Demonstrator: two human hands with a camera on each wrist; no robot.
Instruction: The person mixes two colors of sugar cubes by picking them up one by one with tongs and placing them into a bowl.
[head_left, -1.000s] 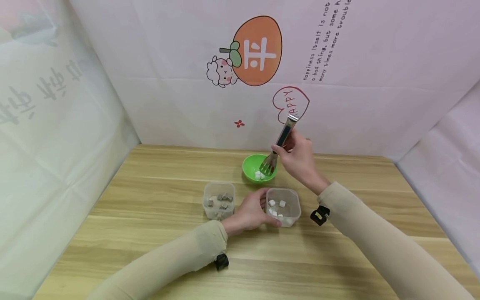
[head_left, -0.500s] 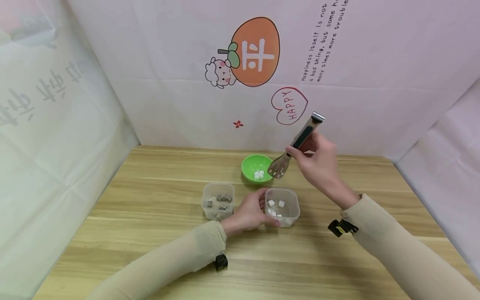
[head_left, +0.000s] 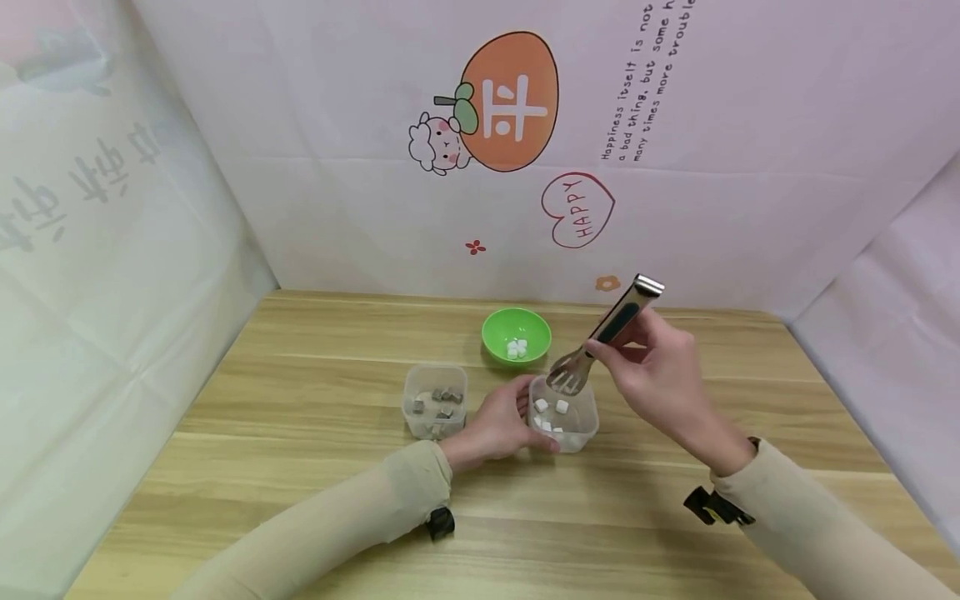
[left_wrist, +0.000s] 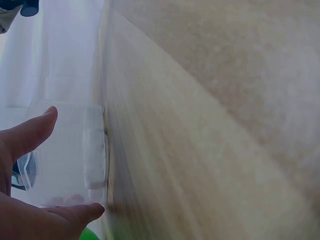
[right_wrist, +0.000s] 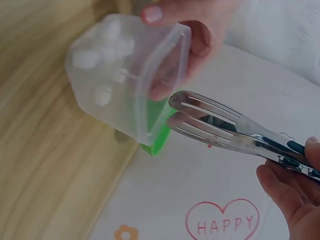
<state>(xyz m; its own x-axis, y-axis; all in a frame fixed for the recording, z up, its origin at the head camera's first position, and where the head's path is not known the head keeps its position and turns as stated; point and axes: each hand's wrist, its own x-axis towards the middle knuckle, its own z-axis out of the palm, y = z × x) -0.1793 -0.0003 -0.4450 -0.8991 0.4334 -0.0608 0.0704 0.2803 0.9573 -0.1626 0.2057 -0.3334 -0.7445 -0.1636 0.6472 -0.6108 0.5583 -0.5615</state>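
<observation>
My left hand holds a clear plastic container from its left side, thumb at the front and fingers round the back. White cubes lie on the container's floor. Slotted metal tongs with dark grip inserts are pinched in my right hand. Their heads hang over the container's back rim, above the cubes. The right wrist view shows the slotted heads slightly apart with nothing between them. Behind the container stands a green bowl with a few white cubes inside.
A second clear container with several grey metallic cubes stands to the left of my left hand. Everything sits on a wood-grain table. A printed white cloth rises along the back edge and both sides.
My right hand has carried the tongs from over the green bowl, right and toward me, to above the clear container. The left hand and container stay in place.
</observation>
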